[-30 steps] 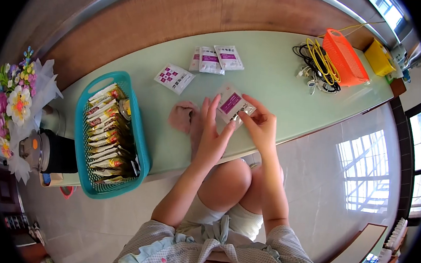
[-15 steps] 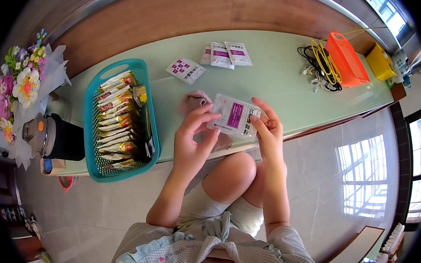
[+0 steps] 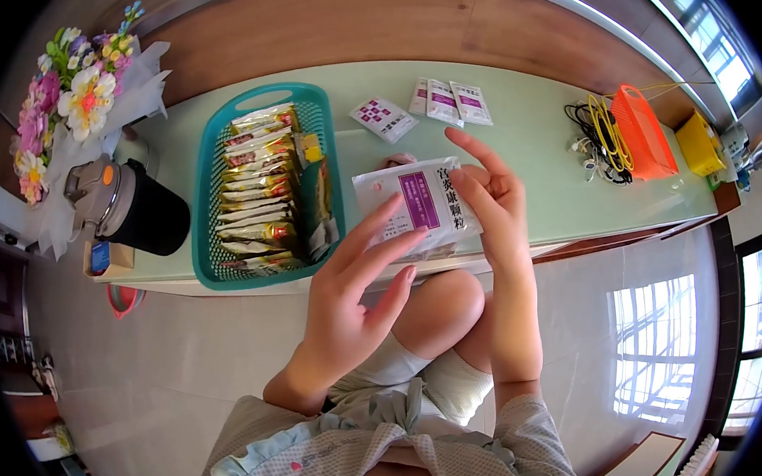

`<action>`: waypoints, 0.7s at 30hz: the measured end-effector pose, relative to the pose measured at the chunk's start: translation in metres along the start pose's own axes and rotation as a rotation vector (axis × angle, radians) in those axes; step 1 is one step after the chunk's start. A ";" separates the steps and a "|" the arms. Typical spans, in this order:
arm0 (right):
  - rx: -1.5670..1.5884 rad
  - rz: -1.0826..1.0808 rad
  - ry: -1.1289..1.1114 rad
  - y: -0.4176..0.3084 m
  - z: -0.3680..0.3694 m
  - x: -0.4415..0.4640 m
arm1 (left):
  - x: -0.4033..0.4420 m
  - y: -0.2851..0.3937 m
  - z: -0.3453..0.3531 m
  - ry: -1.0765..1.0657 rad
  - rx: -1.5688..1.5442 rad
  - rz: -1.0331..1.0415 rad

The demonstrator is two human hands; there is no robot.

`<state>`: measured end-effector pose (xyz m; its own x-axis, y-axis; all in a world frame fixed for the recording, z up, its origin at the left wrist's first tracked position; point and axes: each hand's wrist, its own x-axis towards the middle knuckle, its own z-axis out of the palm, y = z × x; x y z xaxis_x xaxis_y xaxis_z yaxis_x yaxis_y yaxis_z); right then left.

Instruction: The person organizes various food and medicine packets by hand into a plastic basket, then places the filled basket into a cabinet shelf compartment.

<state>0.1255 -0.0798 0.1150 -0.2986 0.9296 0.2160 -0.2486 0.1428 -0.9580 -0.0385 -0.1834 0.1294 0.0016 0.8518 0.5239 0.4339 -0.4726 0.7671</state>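
A white granule sachet [image 3: 418,198] with a purple label is held up above the table's near edge, tilted. My right hand [image 3: 497,197] pinches its right edge between thumb and fingers, with the index finger stretched upward. My left hand [image 3: 357,276] has its fingers spread over the sachet's lower left side; whether the fingertips touch it I cannot tell. Behind the sachet, a small pinkish item [image 3: 397,160] is mostly hidden. Farther back on the table lie a single similar sachet [image 3: 383,119] and an overlapping group of sachets [image 3: 446,101].
A teal basket [image 3: 202,201] with several upright packets stands at left, beside a black tumbler [image 3: 151,211] and artificial flowers [image 3: 84,102]. At right are coiled cables [image 3: 610,134], an orange basket [image 3: 645,136] and a yellow container [image 3: 699,142]. The pale green tabletop [image 3: 507,176] ends above my knees.
The sachet appears larger and closer to the camera. My left hand's fingers have straightened and spread apart. The view has shifted, so the table's objects at left sit farther right.
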 end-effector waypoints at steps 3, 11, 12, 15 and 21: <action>-0.029 -0.050 -0.055 -0.007 0.014 0.012 | 0.002 -0.007 -0.019 -0.006 0.051 0.022; -0.174 -0.090 -0.149 -0.009 0.059 0.047 | 0.004 -0.022 -0.074 -0.102 0.232 -0.060; -0.219 -0.095 -0.167 -0.010 0.063 0.054 | 0.004 -0.023 -0.078 -0.116 0.264 -0.076; -0.468 -0.166 -0.185 -0.014 0.074 0.069 | 0.011 -0.031 -0.090 -0.192 0.321 -0.115; -0.789 -0.247 -0.196 -0.024 0.089 0.079 | 0.031 -0.042 -0.115 -0.558 -0.166 -0.427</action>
<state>0.0258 -0.0401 0.1714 -0.4925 0.7755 0.3950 0.3661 0.5964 -0.7143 -0.1604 -0.1634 0.1562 0.3419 0.9373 -0.0677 0.3565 -0.0627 0.9322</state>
